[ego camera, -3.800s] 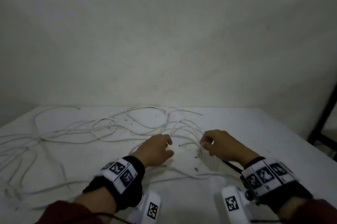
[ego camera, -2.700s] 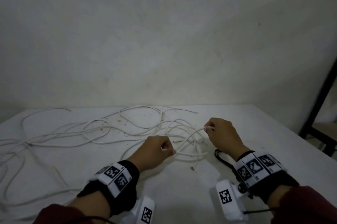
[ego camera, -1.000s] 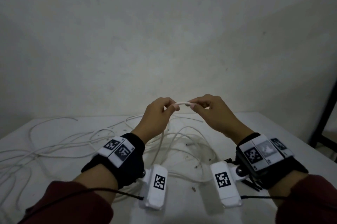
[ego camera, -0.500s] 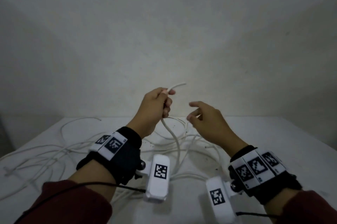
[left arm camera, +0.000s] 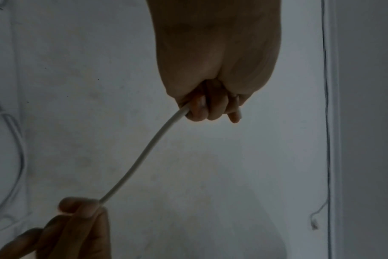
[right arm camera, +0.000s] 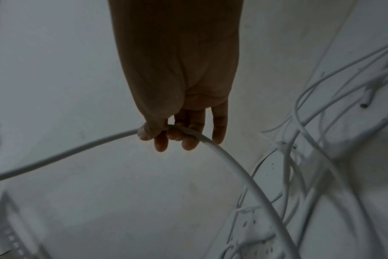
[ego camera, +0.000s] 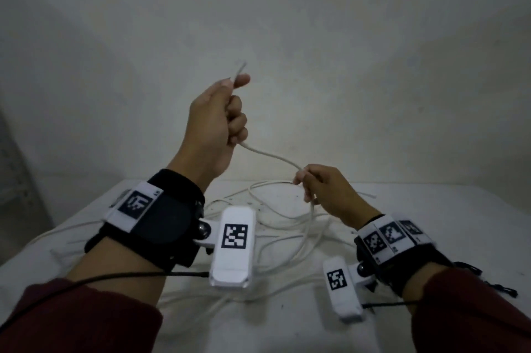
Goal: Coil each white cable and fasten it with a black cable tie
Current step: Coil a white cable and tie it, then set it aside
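Observation:
My left hand (ego camera: 221, 114) is raised high and grips one white cable (ego camera: 270, 155) in its fist, the cable's end sticking up past the thumb. From the fist the cable (left arm camera: 142, 156) slopes down to my right hand (ego camera: 316, 189), which pinches it between thumb and fingers just above the table. Below the right hand (right arm camera: 177, 133) the cable (right arm camera: 244, 175) curves down into the heap. More white cables (ego camera: 287, 226) lie tangled on the white table (ego camera: 431, 220). No black cable tie is plainly visible.
A pale wall (ego camera: 316, 36) rises right behind the table. Loose cable loops (right arm camera: 321, 140) spread across the tabletop under and beyond both hands. Small dark specks dot the surface.
My left hand has lifted higher with the cable end. My right hand, which had let go, dropped lower and now pinches the same cable further along, so a length is drawn out between the hands.

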